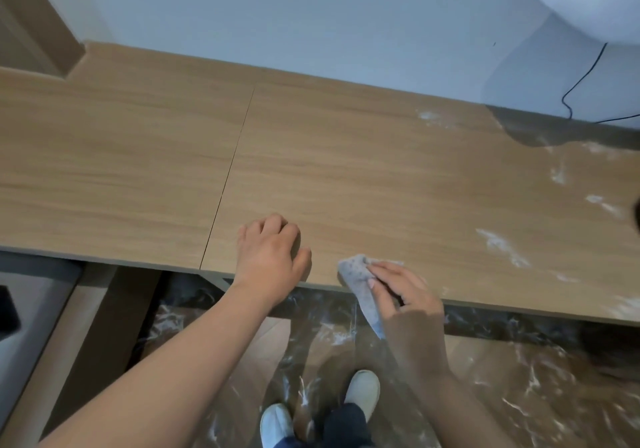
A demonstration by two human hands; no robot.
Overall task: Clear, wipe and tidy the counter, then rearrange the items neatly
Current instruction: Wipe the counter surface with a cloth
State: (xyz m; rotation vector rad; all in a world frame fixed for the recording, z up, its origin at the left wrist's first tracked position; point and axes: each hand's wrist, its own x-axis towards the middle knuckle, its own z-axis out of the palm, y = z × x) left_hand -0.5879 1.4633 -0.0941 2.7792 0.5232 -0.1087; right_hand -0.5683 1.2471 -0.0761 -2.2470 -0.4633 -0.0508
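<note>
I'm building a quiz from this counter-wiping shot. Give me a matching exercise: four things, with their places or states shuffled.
1 left hand
2 cloth
3 black cable
4 white streaks

A hangs down the wall, far right
B on the right part of the counter
C rests on the counter, holding nothing
D pinched by the right hand at the front edge

Pairs: 1-C, 2-D, 3-A, 4-B

Wood-grain laminate on counter [346, 170], light tan, matt, smooth, thin seam across. Powdery white smears [502, 245] toward right side, dull and streaky. Grey cloth [356, 274], soft, woven-looking, dotted texture. Clear plastic film [526, 399] underfoot, glossy, crinkled, catching light. Painted wall [277, 14], flat, matt. Black cable [588, 71], thin, smooth. White shoes [363, 390], matt, soft-looking.
</note>
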